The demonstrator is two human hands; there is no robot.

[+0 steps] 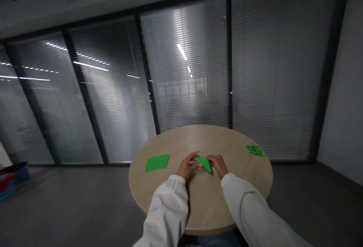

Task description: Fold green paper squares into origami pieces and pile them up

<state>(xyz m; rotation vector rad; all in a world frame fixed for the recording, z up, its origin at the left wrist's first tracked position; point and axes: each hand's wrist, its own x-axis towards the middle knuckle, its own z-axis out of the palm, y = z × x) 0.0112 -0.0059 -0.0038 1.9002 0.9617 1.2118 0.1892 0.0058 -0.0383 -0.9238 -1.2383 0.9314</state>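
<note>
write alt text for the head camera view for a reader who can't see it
The left hand and right hand hold a folded green paper triangle on a round wooden table. A flat green sheet lies to its left, a small pile of folded green pieces near the right edge.

The green folded paper triangle (204, 162) is partly covered by the left hand (187, 166) and the right hand (219, 165). At two o'clock on the round pale wooden table (198, 137), a heap of green paper pieces (256, 150) cannot be counted.

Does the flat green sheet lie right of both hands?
No, the flat green sheet lies on the table, left of the left hand.
</note>
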